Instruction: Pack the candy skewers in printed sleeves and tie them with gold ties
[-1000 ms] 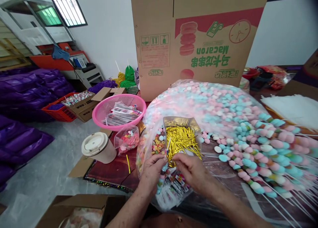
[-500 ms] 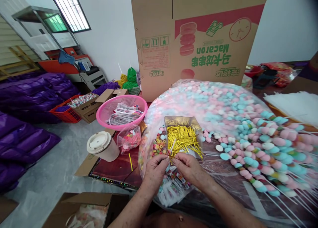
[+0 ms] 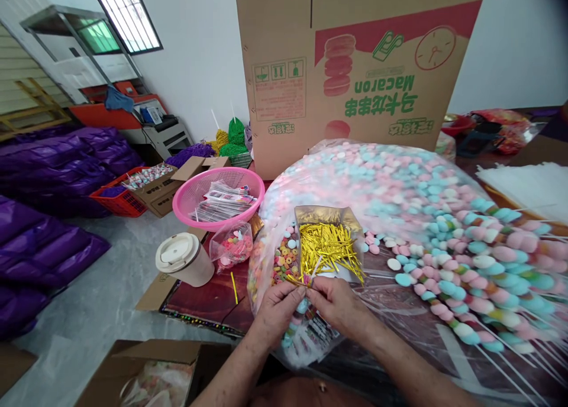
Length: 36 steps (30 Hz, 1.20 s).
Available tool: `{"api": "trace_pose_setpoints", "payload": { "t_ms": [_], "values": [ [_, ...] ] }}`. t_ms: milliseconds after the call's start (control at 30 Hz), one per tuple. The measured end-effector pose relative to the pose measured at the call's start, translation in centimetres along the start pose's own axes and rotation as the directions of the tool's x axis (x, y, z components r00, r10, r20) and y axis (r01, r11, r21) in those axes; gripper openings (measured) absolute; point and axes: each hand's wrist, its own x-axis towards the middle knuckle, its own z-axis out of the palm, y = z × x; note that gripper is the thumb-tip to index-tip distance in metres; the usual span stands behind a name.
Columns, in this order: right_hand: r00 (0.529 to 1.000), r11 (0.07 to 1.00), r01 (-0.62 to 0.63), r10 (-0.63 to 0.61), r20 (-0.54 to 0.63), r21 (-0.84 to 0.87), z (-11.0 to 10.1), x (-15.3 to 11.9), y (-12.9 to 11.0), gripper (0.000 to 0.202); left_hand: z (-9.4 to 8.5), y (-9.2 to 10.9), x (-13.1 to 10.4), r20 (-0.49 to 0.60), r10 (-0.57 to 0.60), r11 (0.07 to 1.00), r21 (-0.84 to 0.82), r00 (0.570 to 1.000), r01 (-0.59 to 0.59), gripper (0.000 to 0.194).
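Observation:
My left hand (image 3: 279,307) is closed in a pinch on a gold twist tie (image 3: 293,281). Fingers of my right hand (image 3: 333,300) pinch at the same spot, around the tie and the gathered neck of a clear bag. A thin white stick (image 3: 318,267) pokes up between the hands. Beneath them hang a few blue candies (image 3: 303,306) in clear plastic; printed clear wrappers (image 3: 317,336) lie there too, and where one ends and the other begins is hard to tell. Just beyond my fingers is an opened pack of gold twist ties (image 3: 326,244).
Behind lies a big clear bag of pink, blue and white candies (image 3: 355,170). Candy skewers (image 3: 470,288) are piled at right. On the left stand a pink basket (image 3: 181,209) of wrappers, a lidded cup (image 3: 195,271) and a small candy bag (image 3: 233,246). A large carton (image 3: 284,46) rises behind.
The gold twist tie's end now sticks out left of the neck between my fingers. My hands have turned slightly and stay close together in the same place.

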Motion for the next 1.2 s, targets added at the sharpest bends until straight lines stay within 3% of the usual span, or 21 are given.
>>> {"api": "trace_pose_setpoints", "payload": {
  "t_ms": [133, 200, 233, 300, 333, 400, 467, 567, 667, 767, 833, 933, 1000, 1033, 1100, 1200],
  "values": [
    [0.994, 0.987, 0.102, -0.106, -0.020, -0.122, -2.7, 0.9, 0.5, 0.031, 0.5, -0.7, 0.4, -0.143, -0.101, 0.973, -0.220, 0.985, 0.068, 0.034],
    [0.967, 0.957, 0.077, -0.140, -0.211, -0.280, -4.7, 1.5, 0.9, 0.026, 0.6, -0.7, 0.5, -0.191, -0.115, 0.972, -0.224, 0.975, 0.070, 0.037],
    [0.930, 0.929, 0.049, -0.176, -0.322, -0.367, -5.4, 1.7, 0.9, 0.028, 0.6, -0.7, 0.6, -0.214, -0.108, 0.977, -0.205, 0.971, 0.064, 0.037],
    [0.873, 0.902, 0.036, -0.238, -0.426, -0.430, -5.6, 1.5, 0.6, 0.036, 0.6, -0.6, 0.5, -0.251, -0.074, 0.989, -0.144, 0.965, 0.039, 0.038],
    [0.884, 0.921, 0.067, -0.233, -0.405, -0.383, -5.1, 1.2, 0.4, 0.035, 0.6, -0.5, 0.5, -0.264, -0.046, 0.994, -0.106, 0.963, 0.018, 0.038],
    [0.949, 0.981, 0.123, -0.161, -0.271, -0.151, -3.0, 0.5, -0.2, 0.029, 0.7, -0.5, 0.3, -0.278, 0.030, 0.999, -0.015, 0.960, -0.035, 0.038],
    [0.984, 0.993, 0.073, -0.057, -0.171, 0.089, -0.7, -0.2, -0.5, 0.027, 0.9, -0.4, 0.1, -0.268, 0.096, 0.995, 0.050, 0.959, -0.085, 0.038],
    [0.989, 0.961, 0.015, 0.026, -0.144, 0.277, 1.3, -0.4, -0.2, 0.025, 1.1, -0.3, -0.3, -0.218, 0.117, 0.992, 0.069, 0.969, -0.104, 0.039],
    [0.998, 0.923, 0.043, -0.022, -0.061, 0.382, 0.9, -0.4, 0.2, 0.025, 1.2, -0.1, -0.6, -0.208, 0.127, 0.991, 0.057, 0.970, -0.117, 0.038],
    [0.991, 0.955, 0.132, -0.130, -0.026, 0.267, -0.4, -0.7, -0.2, 0.025, 0.8, 0.2, -0.7, -0.157, 0.099, 0.995, -0.016, 0.983, -0.102, 0.035],
    [0.971, 0.967, 0.233, -0.237, 0.034, 0.099, -1.5, -1.1, -0.9, 0.028, 0.5, 0.6, -0.7, -0.023, -0.003, 0.994, -0.111, 1.000, 0.000, 0.033],
    [0.910, 0.926, 0.376, -0.363, 0.203, -0.032, -2.9, -1.5, -1.9, 0.032, 0.0, 1.2, -1.0, 0.198, -0.182, 0.955, -0.197, 0.963, 0.221, 0.032],
    [0.878, 0.911, 0.411, -0.387, 0.282, -0.027, -3.4, -1.6, -2.2, 0.032, 0.0, 1.6, -1.2, 0.269, -0.221, 0.922, -0.257, 0.937, 0.291, 0.036],
    [0.878, 0.920, 0.392, -0.372, 0.301, -0.008, -3.4, -1.6, -2.2, 0.031, 0.2, 1.7, -1.3, 0.284, -0.216, 0.905, -0.301, 0.934, 0.301, 0.039],
    [0.926, 0.959, 0.281, -0.283, 0.248, 0.046, -2.8, -1.5, -1.7, 0.031, 0.5, 1.8, -1.3, 0.259, -0.176, 0.878, -0.395, 0.950, 0.270, 0.043],
    [0.992, 0.991, 0.123, -0.125, 0.028, 0.056, -1.1, -1.2, -0.6, 0.033, 1.0, 1.5, -1.0, 0.104, -0.115, 0.884, -0.443, 0.988, 0.150, 0.044]
  ]
}}
